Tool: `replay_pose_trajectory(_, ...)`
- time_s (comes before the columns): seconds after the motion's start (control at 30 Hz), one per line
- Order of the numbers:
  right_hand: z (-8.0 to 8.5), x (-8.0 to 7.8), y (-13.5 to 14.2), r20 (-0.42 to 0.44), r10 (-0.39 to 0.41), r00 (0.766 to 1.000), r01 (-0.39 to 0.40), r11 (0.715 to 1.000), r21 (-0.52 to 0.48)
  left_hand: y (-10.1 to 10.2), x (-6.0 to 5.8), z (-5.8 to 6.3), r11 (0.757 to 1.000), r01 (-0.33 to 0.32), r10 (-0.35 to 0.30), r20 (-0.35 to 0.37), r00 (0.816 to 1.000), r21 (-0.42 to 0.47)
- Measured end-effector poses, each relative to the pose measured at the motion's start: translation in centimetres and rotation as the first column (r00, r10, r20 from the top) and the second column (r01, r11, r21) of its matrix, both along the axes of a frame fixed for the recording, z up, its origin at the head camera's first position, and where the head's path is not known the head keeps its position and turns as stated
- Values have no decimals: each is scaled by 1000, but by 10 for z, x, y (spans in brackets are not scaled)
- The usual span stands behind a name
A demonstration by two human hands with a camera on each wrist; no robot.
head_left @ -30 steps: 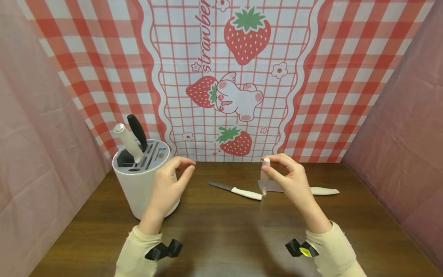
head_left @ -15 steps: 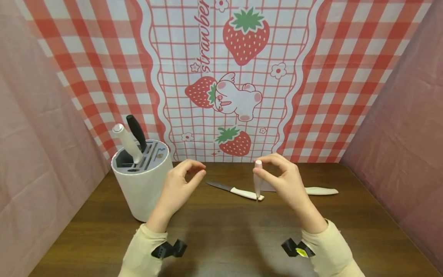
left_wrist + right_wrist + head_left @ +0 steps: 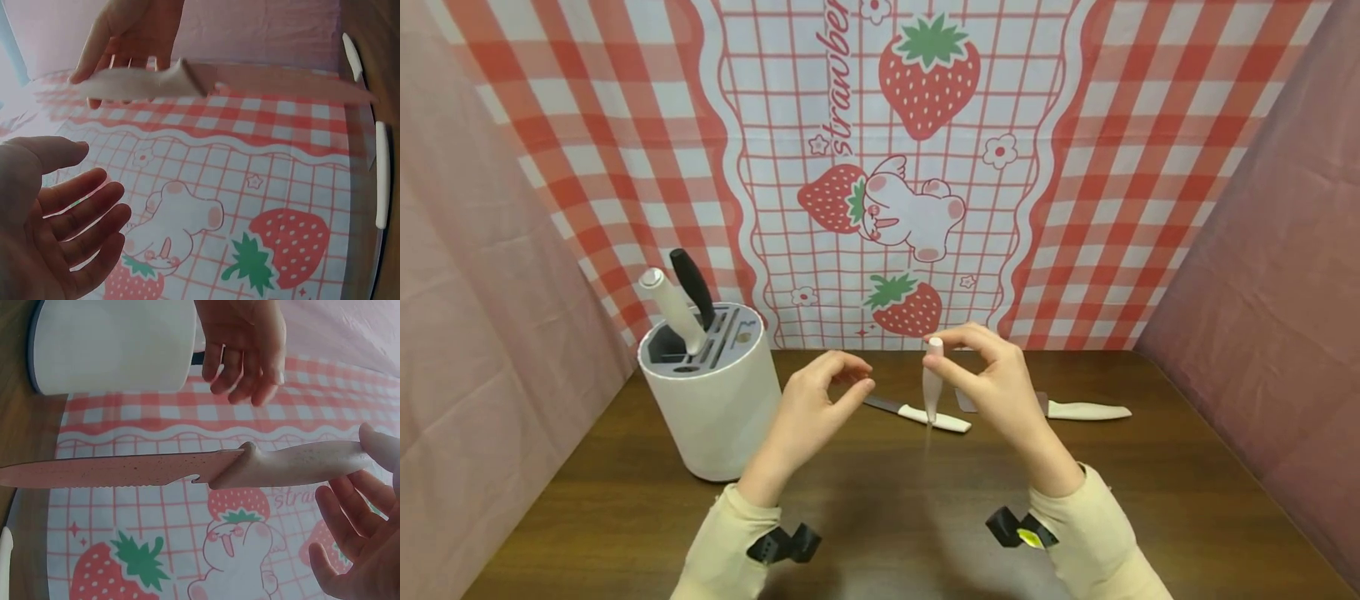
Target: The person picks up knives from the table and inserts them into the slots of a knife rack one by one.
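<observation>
My right hand (image 3: 996, 383) pinches a knife (image 3: 932, 385) by the end of its pale handle, blade pointing down over the table. In the right wrist view its pink speckled blade (image 3: 125, 471) shows a partly serrated edge and a notch near the handle. Fingers relaxed and bent, my left hand (image 3: 816, 408) is held to the left of this knife and touches nothing. Behind the hands lies a small knife (image 3: 936, 418) with a white handle and dark blade. Another white-handled knife (image 3: 1090, 411) lies at the right, its wide blade partly hidden by my right hand.
A white round knife block (image 3: 715, 425) stands at the left with a grey slotted top. A white handle (image 3: 673, 312) and a black handle (image 3: 692, 287) stick out of it. A strawberry-print cloth (image 3: 760, 167) hangs behind the wooden table (image 3: 880, 517).
My right hand has carried the knife leftward, still upright with its blade down. My left hand has moved right, away from the knife block, so the two hands are closer together.
</observation>
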State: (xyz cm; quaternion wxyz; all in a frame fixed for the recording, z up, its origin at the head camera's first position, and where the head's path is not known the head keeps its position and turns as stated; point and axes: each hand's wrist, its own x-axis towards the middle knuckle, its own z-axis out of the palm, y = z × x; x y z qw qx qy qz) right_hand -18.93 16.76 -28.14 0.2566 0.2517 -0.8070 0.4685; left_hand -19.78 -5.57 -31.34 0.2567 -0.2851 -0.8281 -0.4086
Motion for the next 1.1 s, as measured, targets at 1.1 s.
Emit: replay_pose_trajectory(1.1,-4,6,-20,-115,35,993,-48,993,-106,33,8,-7,983,168,-174,74,982,76)
